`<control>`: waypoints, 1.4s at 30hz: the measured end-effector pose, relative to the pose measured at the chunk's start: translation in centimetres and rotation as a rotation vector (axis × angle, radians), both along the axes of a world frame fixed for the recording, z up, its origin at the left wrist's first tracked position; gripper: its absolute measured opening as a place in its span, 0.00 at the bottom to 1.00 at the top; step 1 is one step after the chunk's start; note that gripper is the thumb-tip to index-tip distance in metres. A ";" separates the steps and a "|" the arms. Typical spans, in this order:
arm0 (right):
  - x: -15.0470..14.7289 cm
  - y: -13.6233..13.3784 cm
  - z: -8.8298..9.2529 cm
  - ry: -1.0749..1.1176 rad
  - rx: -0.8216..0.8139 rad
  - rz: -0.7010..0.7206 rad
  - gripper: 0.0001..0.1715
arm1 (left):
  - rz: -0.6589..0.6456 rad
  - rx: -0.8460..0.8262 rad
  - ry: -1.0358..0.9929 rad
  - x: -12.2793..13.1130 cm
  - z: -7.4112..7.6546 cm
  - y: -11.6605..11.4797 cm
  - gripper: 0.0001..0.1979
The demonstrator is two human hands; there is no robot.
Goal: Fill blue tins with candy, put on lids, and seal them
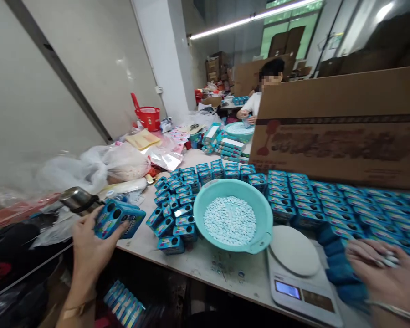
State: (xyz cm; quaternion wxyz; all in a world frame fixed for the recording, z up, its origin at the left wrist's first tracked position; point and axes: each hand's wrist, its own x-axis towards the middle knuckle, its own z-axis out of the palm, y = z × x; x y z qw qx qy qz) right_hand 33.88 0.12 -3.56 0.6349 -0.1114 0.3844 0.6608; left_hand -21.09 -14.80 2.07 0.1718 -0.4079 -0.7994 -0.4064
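Observation:
On the left, my left hand (95, 243) grips small blue printed boxes (123, 218), thumb on the near side and fingers behind. A metal cup (77, 199) stands just behind that hand. Off to the right, my right hand (379, 264) is curled, palm partly up, around a few small pale tablets (390, 259). Beneath and beside it are blue boxes (341, 266), some blurred. Between my hands sits a turquoise basin (202, 214) holding many pale blue and white tablets (230, 221). The kitchen scale (295, 253) has a bare round plate and a lit display.
Rows of blue boxes (348, 205) cover the table's right side, before a large cardboard sheet (338, 127). More boxes (174, 200) crowd the basin's left. Plastic bags (123, 159) and a red basket (148, 118) lie further left. Another person (254, 102) works across the table.

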 end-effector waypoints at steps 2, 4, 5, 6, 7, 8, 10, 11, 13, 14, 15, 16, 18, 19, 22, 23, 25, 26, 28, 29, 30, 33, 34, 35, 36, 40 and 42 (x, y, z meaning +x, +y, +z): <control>-0.4 0.1 0.3 -0.361 0.255 -0.049 0.15 | -0.207 0.014 0.052 4.6 2.8 1.2 0.34; -0.8 -0.2 0.2 -0.523 0.283 -0.028 0.17 | -0.466 0.006 0.072 10.4 4.1 3.4 0.32; -0.9 -0.3 -0.1 -0.559 0.303 -0.009 0.16 | -0.601 -0.006 0.056 13.6 4.0 4.7 0.30; -0.8 -0.5 -0.4 -0.582 0.333 0.000 0.15 | -0.736 -0.018 0.029 16.9 3.5 6.0 0.27; -0.4 -0.8 -0.8 -0.598 0.365 -0.002 0.15 | -0.873 -0.049 -0.015 20.2 2.7 7.3 0.25; 0.1 -1.1 -1.2 -0.610 0.402 -0.010 0.14 | -1.012 -0.090 -0.066 23.3 1.6 8.5 0.23; 1.6 -1.9 -1.9 -0.624 0.457 -0.056 0.14 | -1.231 -0.163 -0.168 28.9 -1.2 10.6 0.22; 2.5 -2.4 -2.3 -0.628 0.470 -0.090 0.14 | -1.300 -0.199 -0.214 31.3 -2.8 11.5 0.23; 4.3 -3.5 -2.9 -0.626 0.464 -0.167 0.13 | -1.372 -0.269 -0.277 34.8 -5.8 13.1 0.23; 5.2 -4.0 -3.1 -0.624 0.452 -0.203 0.13 | -1.378 -0.304 -0.299 36.1 -7.2 13.7 0.23; 6.0 -4.5 -3.4 -0.625 0.442 -0.230 0.12 | -1.376 -0.336 -0.317 36.9 -8.4 14.3 0.23; 6.6 -5.0 -3.6 -0.631 0.440 -0.250 0.12 | -1.369 -0.362 -0.331 37.5 -9.4 14.8 0.23; 7.4 -5.4 -3.9 -0.655 0.448 -0.266 0.12 | -1.350 -0.389 -0.354 37.8 -10.8 15.4 0.23; 7.6 -5.5 -4.0 -0.666 0.454 -0.263 0.12 | -1.344 -0.387 -0.360 37.6 -11.0 15.4 0.23; 7.5 -5.2 -3.9 -0.653 0.452 -0.227 0.13 | -1.352 -0.339 -0.358 35.8 -9.8 14.0 0.20; 7.3 -5.1 -3.8 -0.636 0.446 -0.217 0.13 | -1.357 -0.318 -0.354 34.8 -9.0 13.1 0.19; 6.9 -4.9 -3.4 -0.608 0.431 -0.212 0.12 | -1.330 -0.278 -0.353 32.3 -7.0 10.7 0.17; 6.7 -4.7 -3.1 -0.602 0.425 -0.215 0.12 | -1.285 -0.264 -0.353 30.9 -6.1 9.4 0.16; 6.3 -4.5 -2.7 -0.609 0.416 -0.209 0.13 | -1.171 -0.269 -0.345 28.0 -5.2 7.0 0.15; 6.1 -4.3 -2.5 -0.617 0.410 -0.200 0.14 | -1.119 -0.288 -0.341 26.6 -5.2 5.9 0.15; 5.9 -4.1 -2.3 -0.625 0.403 -0.185 0.15 | -1.078 -0.312 -0.339 25.3 -5.6 4.9 0.15; 4.8 -3.5 -1.7 -0.644 0.367 -0.132 0.17 | -0.984 -0.386 -0.345 22.0 -8.3 2.8 0.16; 4.4 -3.2 -1.5 -0.651 0.357 -0.113 0.17 | -0.955 -0.402 -0.342 21.2 -9.4 2.4 0.16; 4.0 -3.0 -1.3 -0.658 0.351 -0.094 0.17 | -0.930 -0.411 -0.333 20.6 -10.3 2.1 0.17; 3.5 -2.7 -1.1 -0.667 0.347 -0.077 0.18 | -0.908 -0.415 -0.322 20.2 -11.1 1.9 0.17; 2.1 -2.0 -0.7 -0.716 0.343 -0.024 0.19 | -0.863 -0.404 -0.303 19.6 -13.1 2.3 0.17; 1.5 -1.7 -0.5 -0.748 0.342 0.000 0.19 | -0.851 -0.390 -0.307 19.4 -13.8 2.7 0.18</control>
